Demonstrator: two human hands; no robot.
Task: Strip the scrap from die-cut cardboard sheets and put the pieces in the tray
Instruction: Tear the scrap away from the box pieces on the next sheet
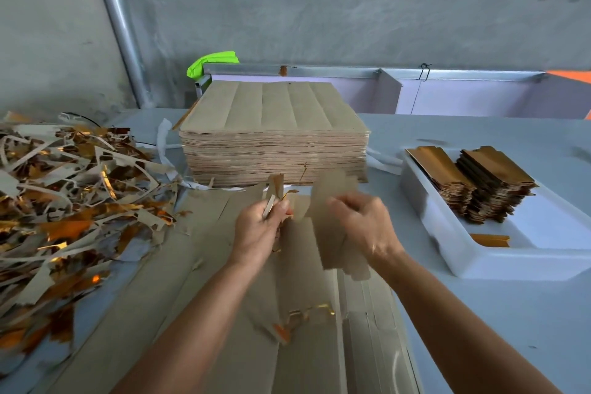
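Note:
A brown die-cut cardboard sheet [224, 313] lies flat on the table in front of me. My left hand [259, 230] grips a thin strip of scrap [275, 192] that sticks up above its fingers. My right hand [361, 227] holds a long brown cut piece [332, 230], blurred and lifted off the sheet. A tall stack of uncut sheets [275, 144] stands just behind both hands. At the right, a white tray [447, 233] holds two piles of finished gold-faced pieces [492, 189] and one loose gold piece [489, 240].
A big heap of torn brown and gold scrap [70, 201] covers the table's left side. Small gold scraps [307, 317] lie on the near part of the sheet. A metal frame [319, 70], a pipe and a concrete wall stand behind the table.

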